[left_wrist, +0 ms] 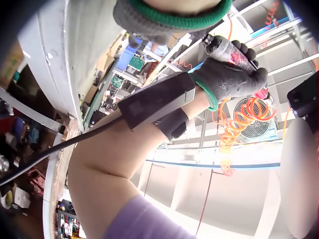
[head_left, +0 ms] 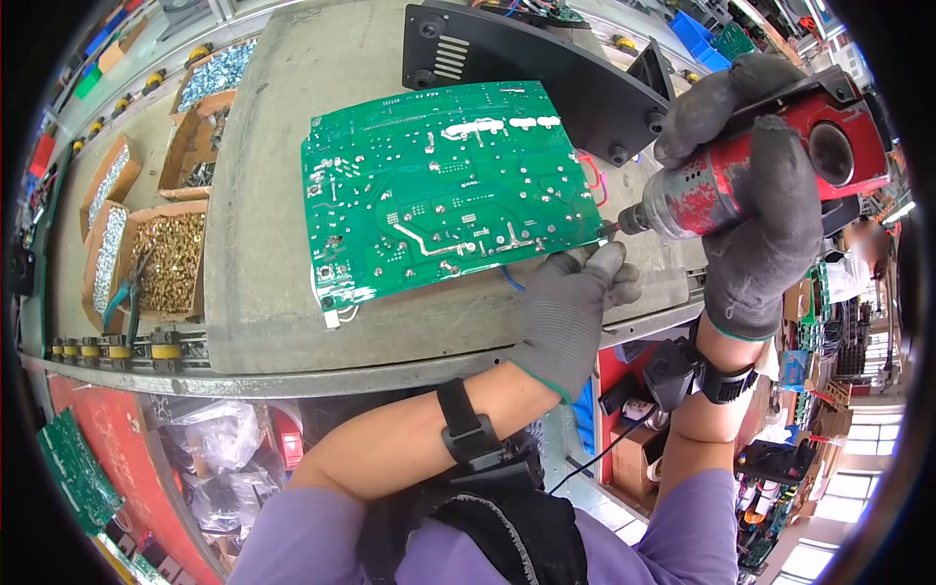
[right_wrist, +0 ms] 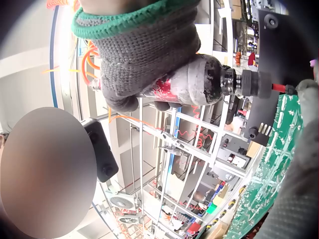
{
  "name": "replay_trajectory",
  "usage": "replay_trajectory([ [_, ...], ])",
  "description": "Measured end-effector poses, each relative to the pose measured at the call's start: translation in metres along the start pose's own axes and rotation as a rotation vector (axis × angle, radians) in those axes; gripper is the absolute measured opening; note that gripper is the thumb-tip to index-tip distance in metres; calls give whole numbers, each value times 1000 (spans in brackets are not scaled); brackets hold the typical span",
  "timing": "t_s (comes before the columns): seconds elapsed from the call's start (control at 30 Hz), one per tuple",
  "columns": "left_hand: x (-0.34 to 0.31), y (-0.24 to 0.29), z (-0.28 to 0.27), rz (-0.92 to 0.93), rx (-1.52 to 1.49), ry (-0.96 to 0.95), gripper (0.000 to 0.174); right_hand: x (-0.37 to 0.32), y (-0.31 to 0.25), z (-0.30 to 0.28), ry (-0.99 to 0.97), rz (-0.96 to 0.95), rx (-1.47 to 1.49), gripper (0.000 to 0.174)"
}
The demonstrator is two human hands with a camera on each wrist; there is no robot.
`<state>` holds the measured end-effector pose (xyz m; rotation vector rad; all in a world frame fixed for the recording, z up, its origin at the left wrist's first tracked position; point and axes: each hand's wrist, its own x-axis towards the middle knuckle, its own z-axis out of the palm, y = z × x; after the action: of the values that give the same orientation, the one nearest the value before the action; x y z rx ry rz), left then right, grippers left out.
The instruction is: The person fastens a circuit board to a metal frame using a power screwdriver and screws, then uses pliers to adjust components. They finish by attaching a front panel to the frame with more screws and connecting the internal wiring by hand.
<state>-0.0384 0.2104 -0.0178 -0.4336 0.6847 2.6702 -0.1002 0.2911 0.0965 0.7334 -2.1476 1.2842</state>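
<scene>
A green circuit board [head_left: 444,195] lies solder side up on the bench, near a black metal bracket [head_left: 546,73]. The right hand [head_left: 765,205], in a grey glove, grips a red and grey power screwdriver [head_left: 697,190]; its bit reaches the board's right front corner. In the right wrist view the screwdriver [right_wrist: 199,82] has a red-shafted bit, close to the left hand's fingertips [right_wrist: 306,89]. The gloved left hand [head_left: 570,307] pinches at that same corner, thumb and fingers beside the bit. What lies between those fingertips is hidden.
Left on the bench stand cardboard boxes of brass-coloured screws [head_left: 168,255] and silver parts [head_left: 216,73], with pliers [head_left: 127,292] across one box. Red and blue wires [head_left: 593,175] show at the board's right side. A metal rail [head_left: 390,378] runs along the bench's front edge.
</scene>
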Motion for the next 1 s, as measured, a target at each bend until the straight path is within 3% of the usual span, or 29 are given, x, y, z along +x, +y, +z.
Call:
replay_trajectory([
  [0.1,0,1,0,-18,35,-1,14,9,-5,4,-120,-33,316,43],
  [0.23,-11,13,-4,-90,59,-26,19,8,-4,4,-130,-7,362,43],
  [0.3,-19,22,-19,-305,252,-165,25,8,-3,1,-116,-2,367,43],
  [0.33,-28,37,-18,-308,260,-168,25,9,-3,-1,-146,-3,372,43],
  [0.4,-52,74,-10,-63,941,-444,30,10,-1,-3,-161,-7,374,43],
  [0.43,-52,78,-21,298,1166,-514,32,9,1,-4,-155,-7,394,43],
  [0.47,-51,89,-22,293,1178,-528,32,8,0,-3,-135,-3,411,42],
  [0.53,-42,111,-18,1192,1939,-314,40,7,0,-2,-97,3,444,40],
  [0.63,-24,117,-31,1149,2151,-290,48,9,-3,-3,-83,-29,354,34],
  [0.93,-25,114,-30,1088,2186,-276,52,8,-7,6,27,44,400,32],
  [1.0,-24,114,-30,1096,2199,-281,52,6,-12,9,80,108,293,32],
])
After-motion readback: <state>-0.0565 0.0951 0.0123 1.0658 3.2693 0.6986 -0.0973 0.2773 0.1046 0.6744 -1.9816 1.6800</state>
